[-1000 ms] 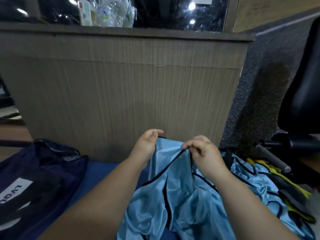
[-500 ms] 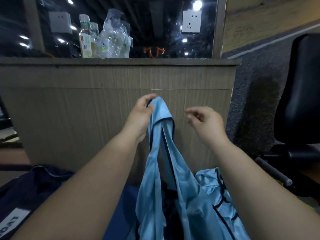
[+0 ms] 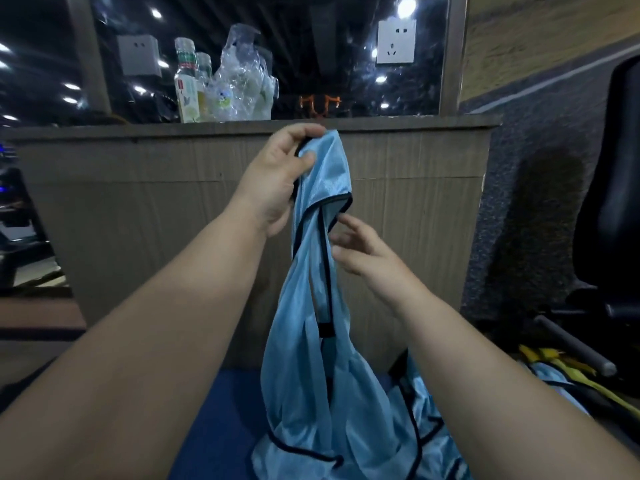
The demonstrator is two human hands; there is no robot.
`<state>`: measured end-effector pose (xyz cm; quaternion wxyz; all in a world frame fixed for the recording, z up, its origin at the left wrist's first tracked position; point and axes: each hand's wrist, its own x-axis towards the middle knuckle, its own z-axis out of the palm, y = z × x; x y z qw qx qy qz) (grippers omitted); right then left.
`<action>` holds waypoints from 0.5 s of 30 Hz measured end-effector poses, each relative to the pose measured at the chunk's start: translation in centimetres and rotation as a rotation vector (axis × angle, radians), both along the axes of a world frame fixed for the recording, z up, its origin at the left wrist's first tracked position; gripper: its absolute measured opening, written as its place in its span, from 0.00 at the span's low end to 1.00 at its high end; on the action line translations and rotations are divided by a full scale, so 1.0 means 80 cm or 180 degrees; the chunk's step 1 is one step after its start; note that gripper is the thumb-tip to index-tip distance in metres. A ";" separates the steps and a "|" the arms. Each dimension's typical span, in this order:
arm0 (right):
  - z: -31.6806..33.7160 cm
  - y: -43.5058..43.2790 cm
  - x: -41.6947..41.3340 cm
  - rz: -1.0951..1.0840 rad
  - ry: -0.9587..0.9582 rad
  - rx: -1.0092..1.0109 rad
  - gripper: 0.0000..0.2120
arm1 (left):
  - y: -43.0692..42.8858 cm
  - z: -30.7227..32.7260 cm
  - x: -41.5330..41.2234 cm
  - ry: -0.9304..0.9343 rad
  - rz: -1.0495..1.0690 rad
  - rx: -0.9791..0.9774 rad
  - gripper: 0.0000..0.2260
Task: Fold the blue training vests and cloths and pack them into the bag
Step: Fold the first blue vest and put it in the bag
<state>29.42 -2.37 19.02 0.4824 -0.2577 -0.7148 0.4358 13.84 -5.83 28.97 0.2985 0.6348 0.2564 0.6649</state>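
A light blue vest [image 3: 298, 393] of shiny mesh with dark trim hangs lengthwise at centre, lifted by its bunched top strap, with its lower end crumpled at the near edge. More blue vests [image 3: 426, 410] lie heaped just right of it.

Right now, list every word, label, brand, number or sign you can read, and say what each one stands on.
Nothing in this view can be quoted as legible text.
Bottle label: red and green print, too blurred to read.
Round sticker under the clear plastic wrap: too small and blurred.
Orange glowing marks in the dark glass: shapes only, not readable.
Light blue vest: no print shows.
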 end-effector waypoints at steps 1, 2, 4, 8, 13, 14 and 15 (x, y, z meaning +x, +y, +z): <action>0.000 -0.001 -0.002 0.0023 0.0176 -0.0130 0.29 | 0.002 -0.008 0.001 0.0085 0.0009 -0.0053 0.14; -0.001 -0.002 -0.002 0.0069 0.0310 -0.0223 0.28 | 0.003 -0.016 0.003 0.0175 -0.0006 -0.0110 0.14; -0.002 -0.002 -0.002 0.0071 0.0373 -0.0263 0.25 | 0.004 -0.033 0.009 0.0349 -0.0068 -0.0233 0.14; 0.001 -0.003 0.005 -0.0492 0.0669 -0.0222 0.06 | 0.003 -0.056 0.023 0.0454 -0.0333 -0.0474 0.16; -0.007 0.006 0.053 -0.1310 0.1244 -0.0591 0.06 | 0.019 -0.128 0.025 0.0729 0.0124 -0.1151 0.16; -0.013 0.010 0.068 -0.1639 0.0996 -0.0533 0.10 | 0.021 -0.153 0.025 0.0978 0.0208 -0.1374 0.16; -0.020 0.013 0.082 -0.1993 0.0614 -0.0447 0.14 | 0.023 -0.179 0.024 0.1288 0.0284 -0.1623 0.17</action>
